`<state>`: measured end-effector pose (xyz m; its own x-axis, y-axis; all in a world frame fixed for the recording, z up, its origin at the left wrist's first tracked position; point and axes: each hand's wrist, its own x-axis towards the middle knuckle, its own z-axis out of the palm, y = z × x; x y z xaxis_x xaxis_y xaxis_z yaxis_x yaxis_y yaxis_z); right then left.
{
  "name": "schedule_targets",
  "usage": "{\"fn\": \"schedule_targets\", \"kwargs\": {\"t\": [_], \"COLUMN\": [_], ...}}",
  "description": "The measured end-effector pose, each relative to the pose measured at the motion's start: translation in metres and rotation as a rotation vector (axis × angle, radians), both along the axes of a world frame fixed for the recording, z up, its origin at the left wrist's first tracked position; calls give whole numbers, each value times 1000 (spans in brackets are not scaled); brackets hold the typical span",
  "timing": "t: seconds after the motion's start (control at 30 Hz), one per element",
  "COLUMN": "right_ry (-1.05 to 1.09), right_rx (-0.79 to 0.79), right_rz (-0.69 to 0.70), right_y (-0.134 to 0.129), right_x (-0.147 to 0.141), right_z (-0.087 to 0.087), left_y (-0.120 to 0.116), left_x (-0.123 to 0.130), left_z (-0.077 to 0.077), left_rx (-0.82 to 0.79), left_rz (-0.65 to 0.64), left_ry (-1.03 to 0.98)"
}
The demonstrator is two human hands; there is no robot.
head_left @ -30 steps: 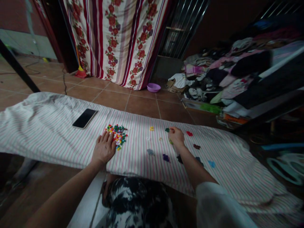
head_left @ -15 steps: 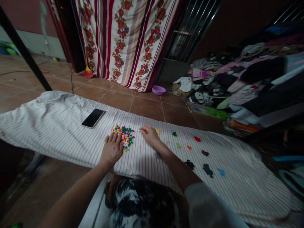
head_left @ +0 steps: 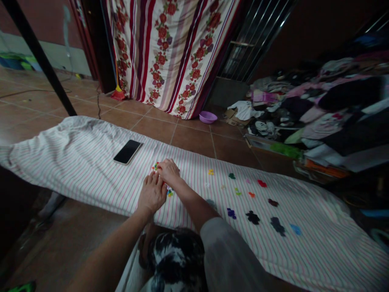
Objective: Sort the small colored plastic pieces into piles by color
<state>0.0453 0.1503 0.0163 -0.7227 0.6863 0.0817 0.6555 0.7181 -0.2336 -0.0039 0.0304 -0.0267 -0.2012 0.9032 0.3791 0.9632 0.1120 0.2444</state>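
Note:
A mixed pile of small, bright, bead-like pieces (head_left: 170, 193) lies on the striped cloth (head_left: 100, 178), mostly hidden beneath my hands. My left hand (head_left: 152, 194) rests palm down at the pile's left edge, fingers stretched out. Over the pile is my right hand (head_left: 168, 170), its fingers bent and close together beside the left fingertips; what they pinch, if anything, is hidden. To the right lie small single-colour groups, among them yellow pieces (head_left: 211, 172), dark green pieces (head_left: 231, 176), red pieces (head_left: 261, 183), purple pieces (head_left: 231, 213), black pieces (head_left: 253, 217) and blue pieces (head_left: 295, 229).
A smartphone (head_left: 128, 152) lies on the cloth, left of the pile. Beyond the cloth's far edge, a purple basin (head_left: 208, 117) sits on the tiled floor before a flowered curtain (head_left: 173, 56). Heaped clothes (head_left: 306, 101) fill the right side. A dark pole (head_left: 42, 61) slants at left.
My right hand has moved left from beside the pile onto it, next to my left hand. The left hand stays flat at the pile's edge. The view has shifted slightly.

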Motion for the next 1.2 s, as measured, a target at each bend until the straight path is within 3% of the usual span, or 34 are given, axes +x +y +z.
{"fn": "schedule_targets", "kwargs": {"t": [0.17,0.37,0.8,0.97,1.2], "right_ry": [-125,-217,98,276,582], "right_rx": [85,69,-18,-139,-185], "right_rz": [5,35,-118,-249,-377], "right_y": [-1,-12,-16,-20,-7], "right_x": [-12,-23,-3,26,105], "right_z": [5,16,-1,2,-14], "left_y": [0,-2,-2,-1,0], "left_x": [1,-3,-9,-12,-16], "left_z": [-2,-6,-9,-15,-21], "left_rx": [5,-14,-30,35,49], "left_rz": [-4,-53,-114,-123,-142], "left_ry": [-9,-8,23,33,32]}}
